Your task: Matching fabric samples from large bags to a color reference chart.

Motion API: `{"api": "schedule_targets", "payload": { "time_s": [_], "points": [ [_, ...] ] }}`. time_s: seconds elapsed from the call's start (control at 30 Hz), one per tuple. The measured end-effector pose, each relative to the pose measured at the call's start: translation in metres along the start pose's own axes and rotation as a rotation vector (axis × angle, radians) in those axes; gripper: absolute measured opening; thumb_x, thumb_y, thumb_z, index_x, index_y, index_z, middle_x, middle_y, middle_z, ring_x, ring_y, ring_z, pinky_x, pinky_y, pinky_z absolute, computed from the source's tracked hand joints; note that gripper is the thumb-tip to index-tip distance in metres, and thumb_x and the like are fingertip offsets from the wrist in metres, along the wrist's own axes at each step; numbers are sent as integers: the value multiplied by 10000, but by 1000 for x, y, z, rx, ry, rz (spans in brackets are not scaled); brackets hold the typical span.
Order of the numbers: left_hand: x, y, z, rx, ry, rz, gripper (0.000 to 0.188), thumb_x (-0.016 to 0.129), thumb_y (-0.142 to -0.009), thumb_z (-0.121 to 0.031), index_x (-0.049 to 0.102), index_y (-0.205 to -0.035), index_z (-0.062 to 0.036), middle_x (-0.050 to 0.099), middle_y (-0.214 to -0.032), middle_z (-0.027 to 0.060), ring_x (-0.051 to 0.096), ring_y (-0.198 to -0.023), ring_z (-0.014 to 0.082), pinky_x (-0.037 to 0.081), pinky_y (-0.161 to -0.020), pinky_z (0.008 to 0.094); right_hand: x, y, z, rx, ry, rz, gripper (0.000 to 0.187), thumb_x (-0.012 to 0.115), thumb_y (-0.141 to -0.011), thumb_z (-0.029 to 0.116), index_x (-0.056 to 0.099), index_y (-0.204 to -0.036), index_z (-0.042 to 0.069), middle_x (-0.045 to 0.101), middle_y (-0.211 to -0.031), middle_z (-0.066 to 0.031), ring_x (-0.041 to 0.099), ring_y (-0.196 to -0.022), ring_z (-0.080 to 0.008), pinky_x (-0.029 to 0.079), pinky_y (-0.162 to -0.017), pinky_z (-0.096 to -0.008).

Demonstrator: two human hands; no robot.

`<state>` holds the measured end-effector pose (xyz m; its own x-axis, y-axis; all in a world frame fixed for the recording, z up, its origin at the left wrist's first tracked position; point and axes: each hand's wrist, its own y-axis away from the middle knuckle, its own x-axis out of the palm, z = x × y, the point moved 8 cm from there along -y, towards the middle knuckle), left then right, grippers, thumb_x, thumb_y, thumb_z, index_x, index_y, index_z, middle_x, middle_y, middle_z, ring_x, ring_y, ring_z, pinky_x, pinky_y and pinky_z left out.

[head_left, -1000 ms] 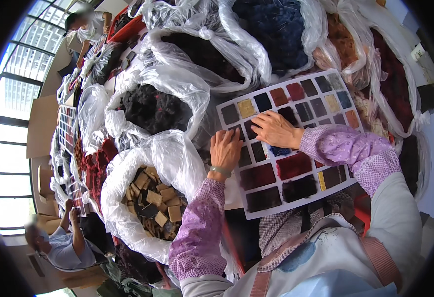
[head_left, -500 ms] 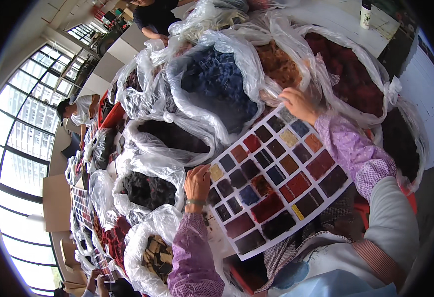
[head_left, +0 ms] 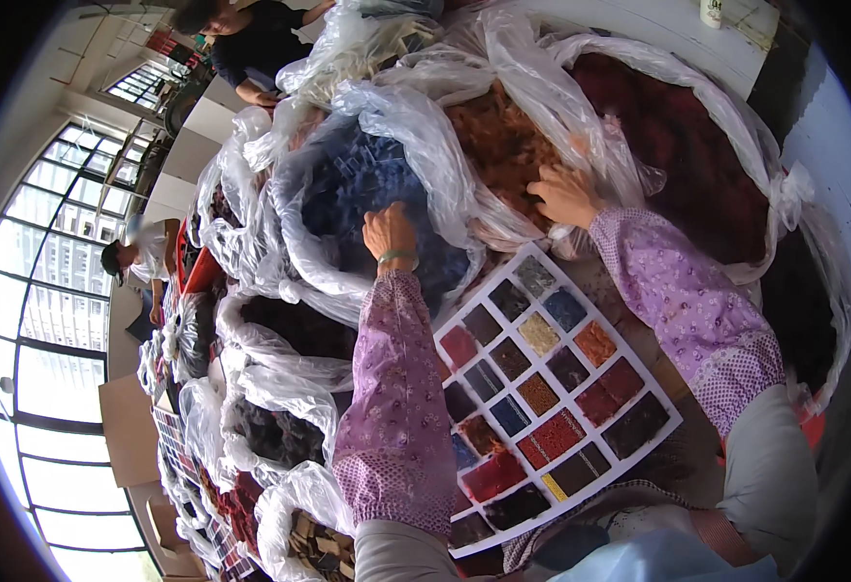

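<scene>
My left hand (head_left: 390,233) is curled closed over a plastic bag of blue, fluffy pieces (head_left: 343,179); whatever its fingers may hold is hidden. To the right, my right hand (head_left: 565,197) reaches to the near edge of a bag of orange-brown pieces (head_left: 493,136), its fingers bent and somewhat apart, with nothing visible between them. Neither hand is on the white sample sheet (head_left: 673,418), which lies tilted against my front below them. Rows of coloured fuzzy swatches cover the sheet, and my left sleeve hides part of it.
Dark red pieces (head_left: 668,155) fill a large bag at the right. Bags of black pieces (head_left: 280,434) and tan pieces (head_left: 324,548) stand at the left. A person in black (head_left: 261,44) is at the far side; another in white (head_left: 149,257) is farther left. A cardboard box (head_left: 130,430) stands by the windows.
Both hands have left the sample sheet. My left hand has moved up to the blue pieces, my right to the orange-brown ones. The sheet sits lower, and the view has shifted.
</scene>
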<state>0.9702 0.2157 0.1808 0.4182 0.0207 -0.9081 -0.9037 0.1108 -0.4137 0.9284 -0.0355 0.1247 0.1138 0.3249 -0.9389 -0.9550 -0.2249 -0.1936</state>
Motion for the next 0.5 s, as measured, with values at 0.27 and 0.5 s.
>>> {"api": "schedule_targets", "payload": {
  "time_s": [0.27,0.5],
  "points": [
    [9,-24,18,22,-95,-107,124,511,-744,-129,494,-864,-100,596,-726,69,557,-767,259,451,-659,370,-22,-2,-17,-14,-51,-381,277,502,-761,86,544,-1031,134,589,-772,-97,592,-673,-266,453,-584,-372],
    [-24,-24,21,47,9,-185,235,545,-691,-102,476,-916,-107,619,-673,57,551,-723,273,422,-685,402,-19,-4,-11,-77,-150,-141,344,523,-718,75,530,-1058,128,613,-849,-132,586,-783,-298,440,-666,-406]
  ]
}}
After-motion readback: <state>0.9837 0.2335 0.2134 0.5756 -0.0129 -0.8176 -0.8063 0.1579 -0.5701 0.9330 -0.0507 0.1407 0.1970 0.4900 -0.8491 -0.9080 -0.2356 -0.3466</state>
